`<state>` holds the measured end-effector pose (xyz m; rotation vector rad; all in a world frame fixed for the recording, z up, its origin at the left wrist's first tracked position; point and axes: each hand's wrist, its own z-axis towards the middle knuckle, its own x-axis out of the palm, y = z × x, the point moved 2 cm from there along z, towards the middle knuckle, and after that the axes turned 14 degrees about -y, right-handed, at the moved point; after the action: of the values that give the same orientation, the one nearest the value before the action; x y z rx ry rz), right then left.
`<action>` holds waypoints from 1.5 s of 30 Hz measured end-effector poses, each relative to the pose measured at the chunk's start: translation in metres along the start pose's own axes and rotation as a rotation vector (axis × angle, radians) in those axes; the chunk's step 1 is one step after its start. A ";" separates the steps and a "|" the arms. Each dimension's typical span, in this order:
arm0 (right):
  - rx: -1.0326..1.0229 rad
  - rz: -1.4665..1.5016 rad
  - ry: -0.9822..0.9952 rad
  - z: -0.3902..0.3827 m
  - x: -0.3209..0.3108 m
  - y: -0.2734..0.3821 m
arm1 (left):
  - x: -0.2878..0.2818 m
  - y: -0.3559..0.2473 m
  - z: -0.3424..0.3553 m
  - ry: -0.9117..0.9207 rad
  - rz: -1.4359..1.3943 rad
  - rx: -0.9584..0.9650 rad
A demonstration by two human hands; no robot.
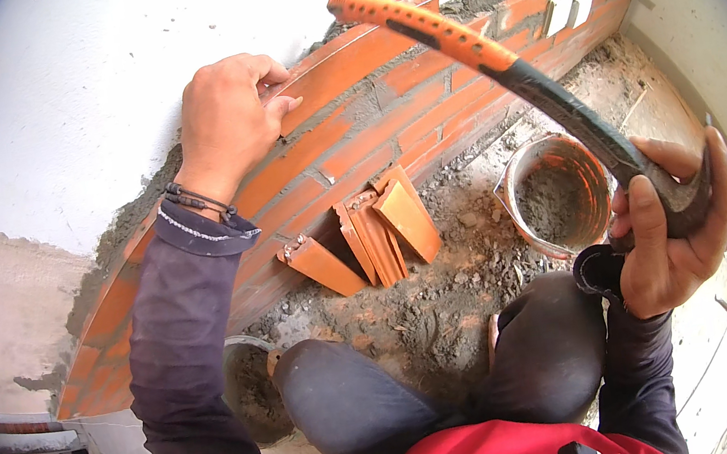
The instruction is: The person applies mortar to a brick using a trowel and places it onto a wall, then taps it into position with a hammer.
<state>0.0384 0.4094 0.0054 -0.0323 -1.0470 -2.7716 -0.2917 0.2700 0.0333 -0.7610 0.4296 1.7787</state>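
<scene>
My left hand [228,121] grips the upper edge of a long orange clay brick [350,62], thumb against its front face and fingers over its top. This brick lies on the top course of a low brick wall [353,149] with grey mortar joints, built against a white wall. At the right, my right hand [678,252] is closed around the head of a hammer [550,99]. The hammer's black and orange handle points up and to the left, its end in front of the far end of that brick. The hammer's head is partly hidden by my fingers.
Several cut brick pieces [375,239] lean at the wall's foot. A bucket [513,211] with mortar stands right of them; another mortar container [251,387] sits by my left knee. Crumbled mortar [449,308] covers the floor. White wall boxes [559,16] sit at the far right.
</scene>
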 end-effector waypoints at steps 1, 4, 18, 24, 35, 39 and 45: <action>0.010 0.037 -0.030 0.000 0.000 0.000 | -0.001 -0.001 0.000 0.000 -0.005 -0.006; 0.026 0.064 -0.091 0.001 0.001 0.001 | -0.002 -0.004 -0.003 -0.035 0.034 0.031; -0.118 0.027 0.089 -0.006 -0.004 -0.018 | -0.001 -0.004 -0.001 -0.027 0.090 0.067; 0.098 0.082 -0.204 -0.004 -0.008 -0.010 | 0.011 -0.021 0.001 -0.170 0.138 0.167; 0.072 0.104 -0.357 0.003 -0.025 -0.018 | 0.087 -0.055 0.044 -0.279 0.278 0.296; 0.069 0.126 -0.400 0.004 -0.029 -0.022 | 0.115 -0.093 0.076 -0.274 0.211 0.383; 0.129 0.125 -0.441 -0.001 -0.028 -0.021 | 0.150 -0.111 0.101 -0.208 0.380 0.288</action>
<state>0.0619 0.4291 -0.0112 -0.6928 -1.2663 -2.6356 -0.2447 0.4759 0.0139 -0.2988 0.7066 2.0641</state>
